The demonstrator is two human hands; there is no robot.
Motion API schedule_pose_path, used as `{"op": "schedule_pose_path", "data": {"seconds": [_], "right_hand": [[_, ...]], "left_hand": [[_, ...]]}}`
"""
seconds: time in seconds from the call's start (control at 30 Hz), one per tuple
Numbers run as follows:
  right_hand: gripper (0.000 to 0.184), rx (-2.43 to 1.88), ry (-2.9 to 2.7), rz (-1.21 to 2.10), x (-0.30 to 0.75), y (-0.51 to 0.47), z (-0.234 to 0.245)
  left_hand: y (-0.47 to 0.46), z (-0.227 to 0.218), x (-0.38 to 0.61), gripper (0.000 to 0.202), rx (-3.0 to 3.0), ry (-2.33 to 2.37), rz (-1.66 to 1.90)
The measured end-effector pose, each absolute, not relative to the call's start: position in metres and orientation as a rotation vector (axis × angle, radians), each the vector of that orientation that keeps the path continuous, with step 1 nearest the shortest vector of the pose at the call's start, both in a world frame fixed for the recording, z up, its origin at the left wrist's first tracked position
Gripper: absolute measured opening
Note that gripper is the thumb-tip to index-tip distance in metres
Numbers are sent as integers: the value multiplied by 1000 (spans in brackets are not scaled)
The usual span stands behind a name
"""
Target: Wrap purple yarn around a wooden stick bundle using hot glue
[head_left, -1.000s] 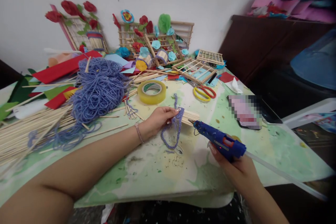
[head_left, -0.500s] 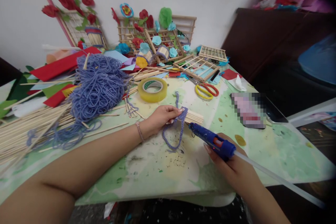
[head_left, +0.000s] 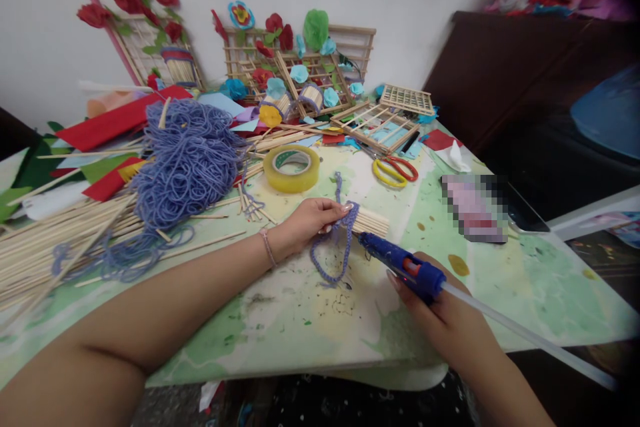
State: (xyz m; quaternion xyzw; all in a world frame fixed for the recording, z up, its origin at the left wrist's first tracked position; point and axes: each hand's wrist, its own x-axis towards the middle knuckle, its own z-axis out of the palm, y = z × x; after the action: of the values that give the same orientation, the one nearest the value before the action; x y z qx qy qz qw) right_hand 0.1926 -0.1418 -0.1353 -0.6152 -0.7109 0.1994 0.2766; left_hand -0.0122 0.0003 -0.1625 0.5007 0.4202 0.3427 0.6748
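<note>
My left hand point(head_left: 320, 219) is closed on a small row of wooden sticks point(head_left: 373, 221), pinching it at the end where a blue-purple braided cord point(head_left: 345, 250) crosses it. The cord's tail hangs in a loop over the table, and its other end points away from me. In my right hand point(head_left: 445, 313) is a blue hot glue gun point(head_left: 403, 267), with a long pale glue stick point(head_left: 525, 333) coming out of its back. The gun's nozzle is right by the lower edge of the sticks, close to the cord; whether it touches them I cannot tell.
A tangled heap of blue-purple yarn point(head_left: 187, 160) lies at left, over many loose sticks point(head_left: 65, 247). Beyond my hands are a yellow tape roll point(head_left: 291, 180), scissors point(head_left: 390, 172) and stick frames with paper flowers point(head_left: 300, 73). A pixelated object point(head_left: 473, 207) lies at right.
Both hands keep nearly the same pose. The glue gun has shifted very slightly, its nozzle still beside the sticks and cord.
</note>
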Motion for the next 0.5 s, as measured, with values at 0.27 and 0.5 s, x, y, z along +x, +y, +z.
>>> {"op": "schedule_pose_path", "data": {"seconds": [0.27,0.5], "right_hand": [[18,-1672,-1924,423,193,-141,-138],[19,-1649,-1891,409,191,-141,-137]], "left_hand": [[0,-163,-13,40,1143,934,758],[-1,-160,-12,40,1132,937,757]]}}
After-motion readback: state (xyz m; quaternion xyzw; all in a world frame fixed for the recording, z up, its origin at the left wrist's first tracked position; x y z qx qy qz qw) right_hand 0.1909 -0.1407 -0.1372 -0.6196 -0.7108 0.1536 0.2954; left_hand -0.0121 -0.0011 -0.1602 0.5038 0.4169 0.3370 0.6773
